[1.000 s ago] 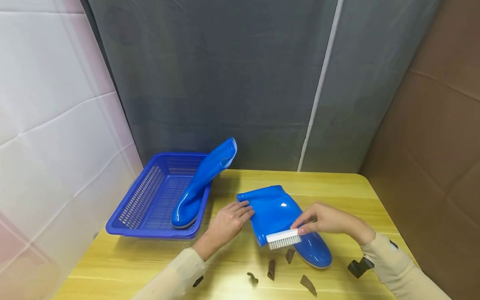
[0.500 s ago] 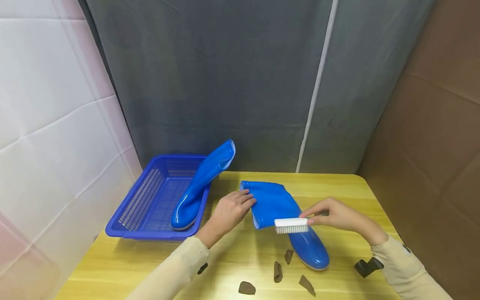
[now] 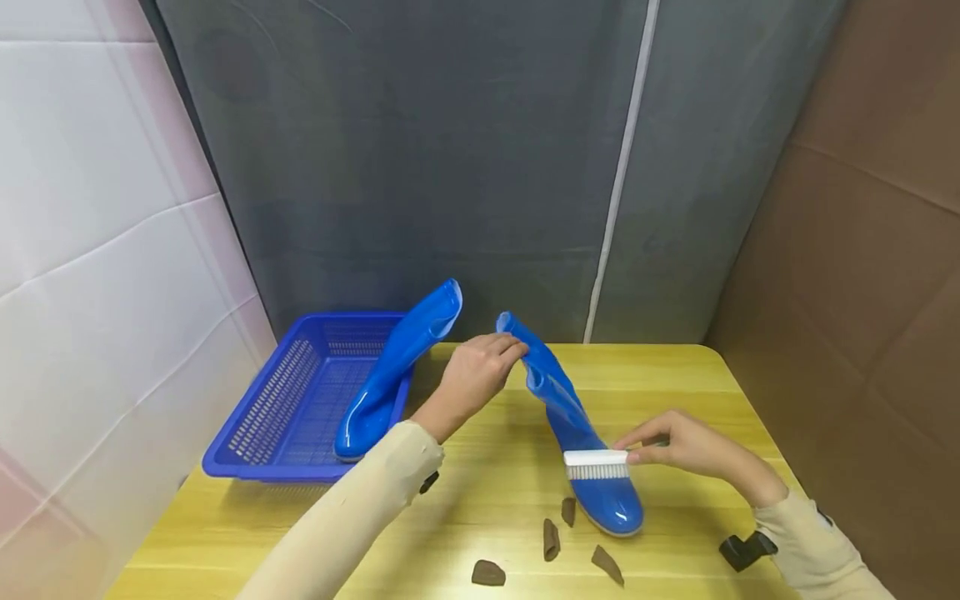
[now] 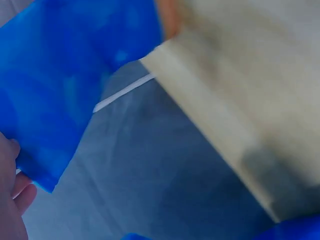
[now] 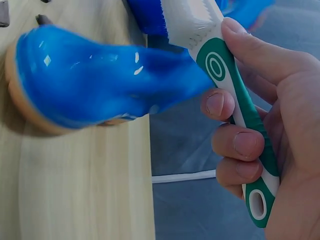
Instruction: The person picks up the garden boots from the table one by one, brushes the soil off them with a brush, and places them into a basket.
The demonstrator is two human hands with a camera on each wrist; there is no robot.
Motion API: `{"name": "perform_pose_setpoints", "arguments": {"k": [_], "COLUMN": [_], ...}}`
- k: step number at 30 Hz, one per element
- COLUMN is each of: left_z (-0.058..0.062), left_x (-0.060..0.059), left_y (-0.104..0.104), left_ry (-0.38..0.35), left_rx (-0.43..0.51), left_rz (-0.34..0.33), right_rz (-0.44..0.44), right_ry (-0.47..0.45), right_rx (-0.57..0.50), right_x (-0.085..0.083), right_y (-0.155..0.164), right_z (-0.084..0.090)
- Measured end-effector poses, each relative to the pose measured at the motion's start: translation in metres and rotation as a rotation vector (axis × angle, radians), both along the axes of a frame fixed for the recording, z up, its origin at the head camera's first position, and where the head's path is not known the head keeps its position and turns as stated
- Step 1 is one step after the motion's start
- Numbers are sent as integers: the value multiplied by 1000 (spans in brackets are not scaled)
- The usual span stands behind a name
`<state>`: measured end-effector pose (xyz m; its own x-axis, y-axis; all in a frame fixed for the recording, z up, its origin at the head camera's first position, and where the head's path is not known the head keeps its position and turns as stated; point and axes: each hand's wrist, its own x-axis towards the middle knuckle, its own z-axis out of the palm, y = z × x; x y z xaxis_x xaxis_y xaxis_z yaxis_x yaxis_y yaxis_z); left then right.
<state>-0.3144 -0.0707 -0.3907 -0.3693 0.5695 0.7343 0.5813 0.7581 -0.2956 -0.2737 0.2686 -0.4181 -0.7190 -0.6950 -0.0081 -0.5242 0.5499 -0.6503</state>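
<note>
Blue basket (image 3: 255,417) sits way off to the left with one blue boot (image 3: 390,375) leaning in it. The left hand (image 3: 472,379) pinches the top edge of the other boot (image 3: 570,425), fingers curled over the rim. Down by the foot, the right hand (image 3: 675,446) wraps around the brush (image 3: 596,463), bristles touching the boot. A few brown scraps (image 3: 551,537) lie just below on the table (image 3: 675,375).

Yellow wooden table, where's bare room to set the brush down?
Free: the yellow wooden table right of the held blue rubber boot, and the strip below the blue plastic basket. Crowded: the brown scraps by the boot's toe.
</note>
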Motion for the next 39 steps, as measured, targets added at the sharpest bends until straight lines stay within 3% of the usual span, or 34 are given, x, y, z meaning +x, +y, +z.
{"name": "perform_pose_setpoints", "arguments": {"k": [3, 6, 12, 18, 21, 26, 32, 35, 39], "left_z": [20, 33, 34, 22, 14, 7, 0, -17, -54], "left_x": [-12, -22, -23, -15, -10, -2, 6, 15, 36], "left_y": [12, 23, 32, 40, 44, 47, 47, 53, 75], "left_ry": [-33, -103, -209, -302, -389, -600, -675, -737, -851], "left_rx": [-18, -35, -10, 152, 209, 245, 257, 285, 291], "left_rz": [-1, 22, 34, 31, 36, 93, 109, 128, 239], "right_rz": [-5, -15, 5, 3, -10, -30, -24, -20, 1], "right_ry": [-6, -14, -21, -20, -17, -23, -14, -13, 5], "right_rx": [-6, -11, -23, -41, -28, -11, -19, -26, -32], "right_x": [1, 1, 1, 2, 4, 7, 8, 9, 11], "right_y": [-1, -2, -5, -1, 2, 6, 8, 11, 19], "right_z": [-6, -12, -23, -30, -32, -38, -42, -45, -47]}}
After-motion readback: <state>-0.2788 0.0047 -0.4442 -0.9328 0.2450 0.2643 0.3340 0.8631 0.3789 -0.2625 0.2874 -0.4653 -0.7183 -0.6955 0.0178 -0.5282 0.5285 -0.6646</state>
